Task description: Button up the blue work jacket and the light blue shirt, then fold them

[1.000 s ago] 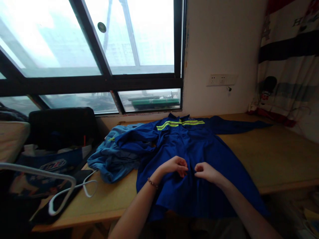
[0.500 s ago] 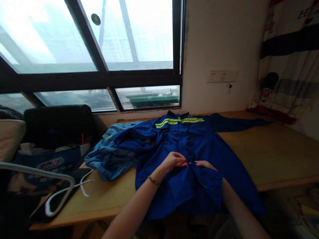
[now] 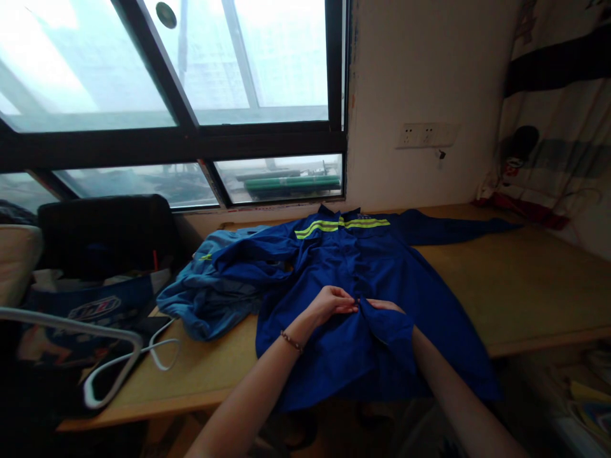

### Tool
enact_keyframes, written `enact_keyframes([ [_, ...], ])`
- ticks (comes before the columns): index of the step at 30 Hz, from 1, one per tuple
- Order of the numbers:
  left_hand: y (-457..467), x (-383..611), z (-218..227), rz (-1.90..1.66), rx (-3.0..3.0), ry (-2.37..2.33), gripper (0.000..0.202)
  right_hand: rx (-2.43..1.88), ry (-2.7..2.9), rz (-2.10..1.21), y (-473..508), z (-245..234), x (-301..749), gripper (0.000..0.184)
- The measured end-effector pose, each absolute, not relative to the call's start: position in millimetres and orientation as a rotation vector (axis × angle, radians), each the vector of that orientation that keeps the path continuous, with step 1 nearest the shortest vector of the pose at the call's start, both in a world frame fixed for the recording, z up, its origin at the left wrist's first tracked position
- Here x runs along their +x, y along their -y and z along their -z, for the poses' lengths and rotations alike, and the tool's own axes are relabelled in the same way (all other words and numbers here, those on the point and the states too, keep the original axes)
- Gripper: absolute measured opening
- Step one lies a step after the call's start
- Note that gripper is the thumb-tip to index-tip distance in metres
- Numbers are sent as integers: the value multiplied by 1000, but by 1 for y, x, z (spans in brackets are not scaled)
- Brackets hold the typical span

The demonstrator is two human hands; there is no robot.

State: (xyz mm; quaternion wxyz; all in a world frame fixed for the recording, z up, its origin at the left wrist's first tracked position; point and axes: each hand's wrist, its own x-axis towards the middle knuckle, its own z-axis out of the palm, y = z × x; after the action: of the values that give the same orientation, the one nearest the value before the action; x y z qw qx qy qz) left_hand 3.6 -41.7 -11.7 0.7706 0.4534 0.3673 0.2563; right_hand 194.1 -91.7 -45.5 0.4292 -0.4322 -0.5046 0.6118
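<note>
A dark blue work jacket (image 3: 391,267) with yellow-green reflective stripes lies front up on the table, collar toward the window. Its right-hand sleeve stretches out flat; the left-hand one is bent over a lighter blue garment (image 3: 200,312). At the lower front placket, my left hand (image 3: 334,300), with a beaded bracelet at the wrist, pinches the jacket's edge. Close beside it, my right hand (image 3: 386,306) grips the other front edge, partly under a raised flap of cloth. The fingertips of both hands nearly meet. Whatever small part lies between them is too small to make out.
The wooden table (image 3: 515,286) runs along the wall below the window (image 3: 258,63). At left are a white tubular stand (image 3: 109,334), a black chair back or bag (image 3: 105,235) and a printed blue bag (image 3: 95,312). A wall socket (image 3: 424,135) and a curtain (image 3: 558,127) are at right.
My right hand has come closer to my left at the placket, and the flap over its wrist has shifted left. The whole view has moved slightly.
</note>
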Motion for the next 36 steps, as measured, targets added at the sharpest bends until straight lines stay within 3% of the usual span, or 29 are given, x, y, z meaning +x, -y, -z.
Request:
enact_keyframes([
  [7,44,6,12,-559,989,-825,22,-992,958,-1636,115,19,179,32],
  [23,54,17,12,-584,1142,-845,35,-1563,1603,-337,128,17,156,7],
  [27,56,20,14,-652,1176,-850,33,-1533,1598,-309,127,18,153,6],
  [36,55,18,19,-770,990,-751,33,-1410,1544,-421,129,10,157,27],
])
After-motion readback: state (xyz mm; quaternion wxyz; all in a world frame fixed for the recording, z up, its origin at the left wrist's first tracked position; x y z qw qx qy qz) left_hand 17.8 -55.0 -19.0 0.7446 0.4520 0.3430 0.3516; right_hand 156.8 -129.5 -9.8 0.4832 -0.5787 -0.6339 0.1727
